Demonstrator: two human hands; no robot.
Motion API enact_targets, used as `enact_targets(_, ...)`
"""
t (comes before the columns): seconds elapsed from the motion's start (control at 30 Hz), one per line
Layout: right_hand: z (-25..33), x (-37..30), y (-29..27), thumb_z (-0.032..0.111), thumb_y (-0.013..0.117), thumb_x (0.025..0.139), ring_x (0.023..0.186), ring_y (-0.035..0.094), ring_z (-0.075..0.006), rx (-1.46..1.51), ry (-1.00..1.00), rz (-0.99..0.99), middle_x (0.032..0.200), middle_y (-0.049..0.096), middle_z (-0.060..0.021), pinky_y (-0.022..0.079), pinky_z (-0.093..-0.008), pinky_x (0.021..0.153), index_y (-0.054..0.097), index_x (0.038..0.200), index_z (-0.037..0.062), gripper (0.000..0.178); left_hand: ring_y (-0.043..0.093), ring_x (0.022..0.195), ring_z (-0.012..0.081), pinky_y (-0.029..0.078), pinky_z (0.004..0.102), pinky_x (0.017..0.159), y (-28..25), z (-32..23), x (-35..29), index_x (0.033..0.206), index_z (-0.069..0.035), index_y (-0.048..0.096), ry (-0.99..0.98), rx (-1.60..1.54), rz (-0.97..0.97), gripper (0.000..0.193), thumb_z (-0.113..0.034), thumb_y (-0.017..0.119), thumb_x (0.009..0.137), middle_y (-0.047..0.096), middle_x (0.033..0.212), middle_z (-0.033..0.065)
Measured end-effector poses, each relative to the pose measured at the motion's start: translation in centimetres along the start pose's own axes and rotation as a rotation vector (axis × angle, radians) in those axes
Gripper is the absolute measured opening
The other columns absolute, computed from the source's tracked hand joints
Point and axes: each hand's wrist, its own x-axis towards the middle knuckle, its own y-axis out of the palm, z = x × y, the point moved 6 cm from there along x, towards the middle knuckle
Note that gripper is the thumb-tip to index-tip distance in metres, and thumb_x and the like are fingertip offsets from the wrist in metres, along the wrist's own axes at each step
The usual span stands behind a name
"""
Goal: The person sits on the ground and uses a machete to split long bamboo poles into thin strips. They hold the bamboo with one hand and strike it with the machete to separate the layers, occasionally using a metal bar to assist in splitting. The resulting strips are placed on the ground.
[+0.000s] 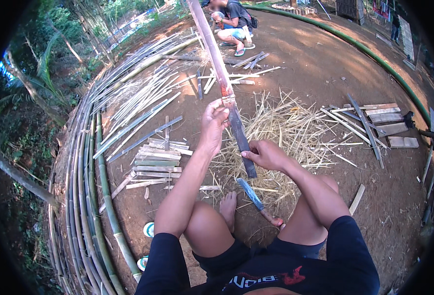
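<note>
A long split bamboo strip [237, 129], dark at its near end and reddish at a node, slants up and away in front of me. My left hand [214, 123] pinches it just below the node. Lower down, my right hand [264, 155] grips the strip near its dark end, thumb on top. Below the strip, on the ground between my feet, lies a machete [250, 193] with a bluish blade and a wooden handle. A heap of pale bamboo shavings [288, 132] spreads just beyond and to the right of my hands.
Long bamboo poles [101, 167] run along the left. Short split pieces [158, 162] are stacked near my left knee, with more slats [386, 120] at the right. A crouching person [234, 24] is at the far side. A green pole [344, 37] curves across the back right.
</note>
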Motion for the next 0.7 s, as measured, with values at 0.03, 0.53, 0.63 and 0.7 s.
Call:
enact_targets(0.03, 0.0, -0.1, -0.1, 0.039, 0.06, 0.09, 0.07, 0.066, -0.0332, -0.012, 0.0, 0.005, 0.075, 0.067, -0.0172, 0.05, -0.0437, 0.067, 0.066, 0.09, 0.0001, 0.04, 0.058, 0.099, 0.0118, 0.046, 0.0294, 0.083, 0.1, 0.0, -0.1, 0.125, -0.007, 0.047, 0.006, 0.008, 0.004, 0.034, -0.004, 0.055, 0.092, 0.06, 0.114, 0.0058)
enact_targets(0.53, -1.1, 0.5, -0.2, 0.036, 0.06, 0.091, 0.077, 0.067, -0.0314, -0.108, -0.025, 0.041, 0.084, 0.07, -0.0153, 0.051, -0.0432, 0.073, 0.068, 0.096, 0.0039, 0.033, 0.06, 0.091, 0.0094, 0.048, 0.0272, 0.079, -0.1, 0.5, -0.3, 0.112, -0.005, 0.058, 0.003, 0.105, 0.063, 0.021, -0.007, 0.058, 0.091, 0.065, 0.105, 0.0038)
enact_targets(0.63, -1.5, 0.6, -0.1, 0.036, 0.06, 0.091, 0.077, 0.067, -0.0308, -0.094, -0.023, 0.038, 0.084, 0.07, -0.0148, 0.051, -0.0426, 0.073, 0.068, 0.097, 0.0044, 0.033, 0.061, 0.091, 0.0107, 0.049, 0.0287, 0.08, 0.0, 0.2, -0.5, 0.11, -0.004, 0.058, 0.022, 0.122, 0.067, 0.019, -0.007, 0.058, 0.092, 0.064, 0.104, 0.005)
enact_targets(0.7, -1.5, 0.5, -0.2, 0.037, 0.06, 0.091, 0.077, 0.068, -0.0307, -0.079, -0.008, 0.046, 0.084, 0.07, -0.0143, 0.051, -0.042, 0.073, 0.068, 0.096, 0.0047, 0.034, 0.061, 0.091, 0.0105, 0.049, 0.0281, 0.08, 0.3, -0.3, -0.8, 0.11, -0.004, 0.058, 0.036, 0.154, 0.05, 0.018, -0.008, 0.059, 0.092, 0.064, 0.103, 0.0047)
